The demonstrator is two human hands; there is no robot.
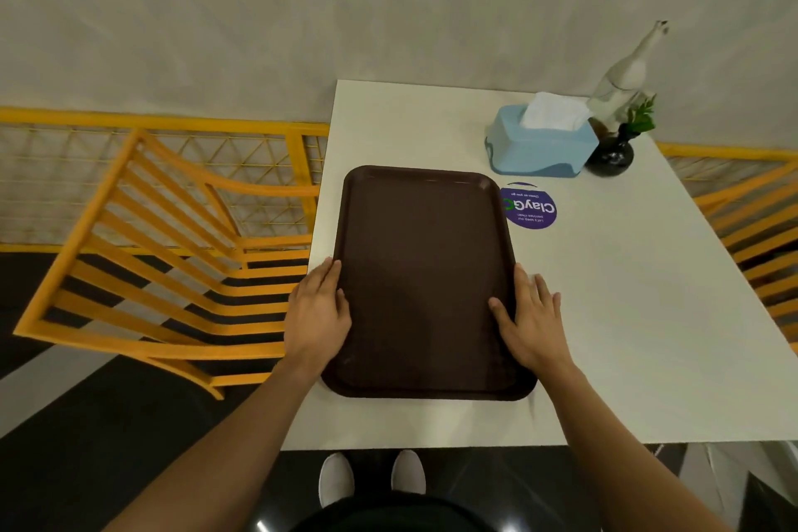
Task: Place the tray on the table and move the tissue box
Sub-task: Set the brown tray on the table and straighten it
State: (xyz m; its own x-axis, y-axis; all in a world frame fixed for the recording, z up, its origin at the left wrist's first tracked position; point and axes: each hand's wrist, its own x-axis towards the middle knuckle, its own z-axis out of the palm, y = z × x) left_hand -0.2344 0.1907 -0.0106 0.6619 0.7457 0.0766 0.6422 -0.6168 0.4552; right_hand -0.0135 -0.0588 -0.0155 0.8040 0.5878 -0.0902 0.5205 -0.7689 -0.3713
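A dark brown tray lies flat on the white table, near its left edge. My left hand holds the tray's left rim, thumb over the edge. My right hand grips the right rim the same way, fingers spread on the table beside it. A light blue tissue box with a white tissue sticking up stands at the far side of the table, beyond the tray's right corner and apart from both hands.
A small black vase with green leaves and a white animal figurine stand right of the tissue box. A round purple sticker lies beside the tray. Yellow slatted chairs flank the table on both sides.
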